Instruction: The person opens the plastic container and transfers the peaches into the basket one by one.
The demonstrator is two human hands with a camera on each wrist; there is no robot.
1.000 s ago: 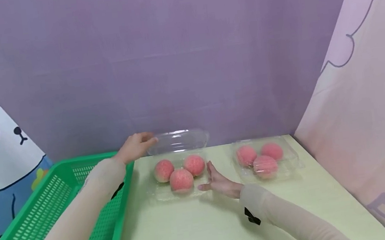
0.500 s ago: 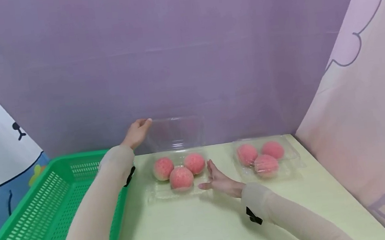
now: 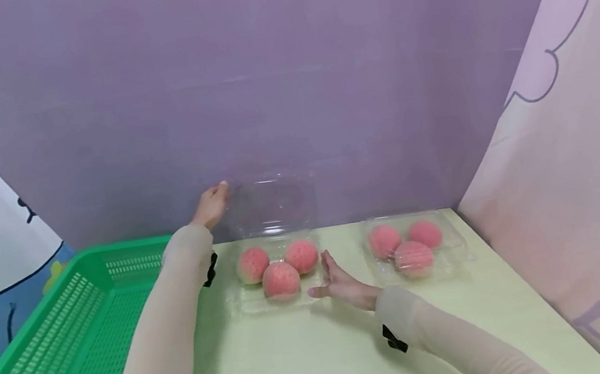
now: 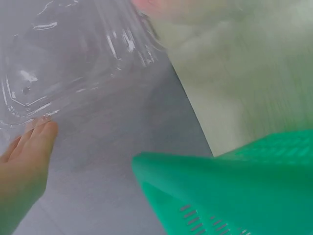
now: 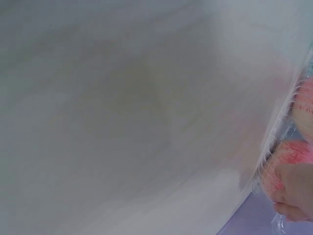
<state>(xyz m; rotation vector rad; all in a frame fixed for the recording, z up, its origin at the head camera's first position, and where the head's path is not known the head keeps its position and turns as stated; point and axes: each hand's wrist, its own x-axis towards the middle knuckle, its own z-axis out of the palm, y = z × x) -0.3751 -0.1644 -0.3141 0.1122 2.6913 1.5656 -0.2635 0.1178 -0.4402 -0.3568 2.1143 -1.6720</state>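
Note:
A clear plastic clamshell box [image 3: 247, 304] holding three pink peaches [image 3: 281, 280] sits near the table's back edge, its lid [image 3: 274, 205] standing upright before the purple backdrop. At the lid's upper left corner, my left hand [image 3: 210, 207] pinches the rim; in the left wrist view, the fingertips of my left hand [image 4: 32, 152] come together at that rim. My right hand [image 3: 344, 284] rests by the box's right side, thumb and fingers spread apart and straight. In the right wrist view, the right hand [image 5: 296, 188] overlaps a peach [image 5: 286, 159].
To the right stands a second clear clamshell [image 3: 452, 256] with three peaches, its lid down. A green plastic basket [image 3: 89, 269] takes up the left side. Purple cloth [image 3: 289, 89] hangs behind the table [image 3: 308, 359], with printed panels at both sides.
My left hand has risen and swung the lid up and back from a low tilt to upright. My right hand keeps its place beside the box.

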